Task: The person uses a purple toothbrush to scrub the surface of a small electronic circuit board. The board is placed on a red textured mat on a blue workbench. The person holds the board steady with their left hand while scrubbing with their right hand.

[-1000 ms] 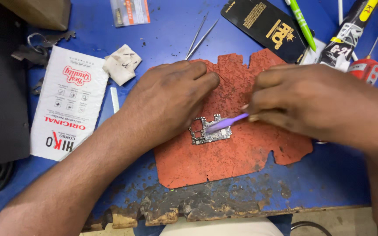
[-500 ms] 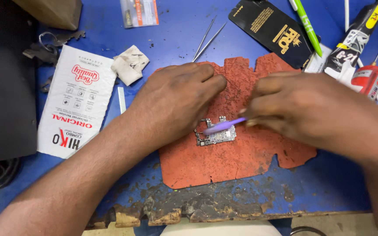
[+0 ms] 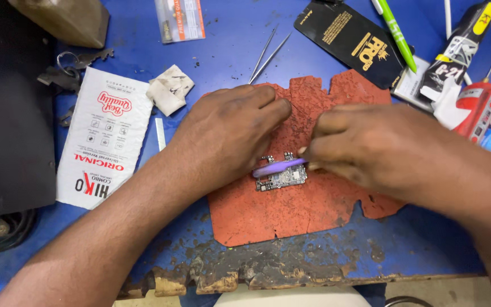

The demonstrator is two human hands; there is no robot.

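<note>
Purple tool [image 3: 278, 166] seemingly further left now.

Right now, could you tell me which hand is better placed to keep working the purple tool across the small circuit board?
Right hand: it already grips the purple tool over the circuit board; the left hand steadies the board.

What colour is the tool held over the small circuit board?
Purple tool, held in the right hand; head view.

White pouch [image 3: 102, 136]: I see it flat at left, red and black print.
Black card package [image 3: 354, 41]: top centre, gold lettering (tilted).
Small packet [image 3: 179, 19]: top edge, orange-and-grey.
Glue tube [image 3: 456, 54]: top right, black-white label.
</note>
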